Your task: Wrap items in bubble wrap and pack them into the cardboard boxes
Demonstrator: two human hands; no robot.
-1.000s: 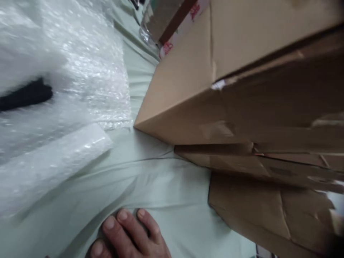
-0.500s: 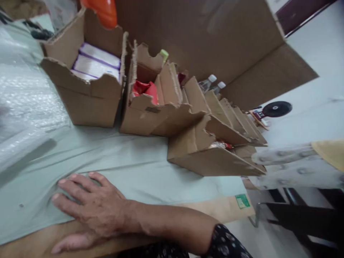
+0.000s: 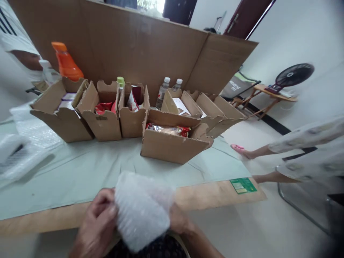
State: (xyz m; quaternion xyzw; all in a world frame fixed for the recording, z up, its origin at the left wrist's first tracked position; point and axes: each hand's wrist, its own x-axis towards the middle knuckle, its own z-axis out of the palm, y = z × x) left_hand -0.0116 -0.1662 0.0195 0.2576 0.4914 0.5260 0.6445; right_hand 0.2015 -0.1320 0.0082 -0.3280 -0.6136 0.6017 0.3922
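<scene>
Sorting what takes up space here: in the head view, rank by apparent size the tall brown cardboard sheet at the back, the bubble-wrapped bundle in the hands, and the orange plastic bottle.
1. Tall brown cardboard sheet.
2. Bubble-wrapped bundle, though nearness to the camera enlarges it.
3. Orange plastic bottle, partly hidden behind a box.

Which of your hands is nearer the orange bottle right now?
Left. The left hand grips the near-left edge of the bubble-wrap bundle, on the same side as the orange bottle at far left. The right hand holds the bundle's opposite edge, farther away.
</scene>
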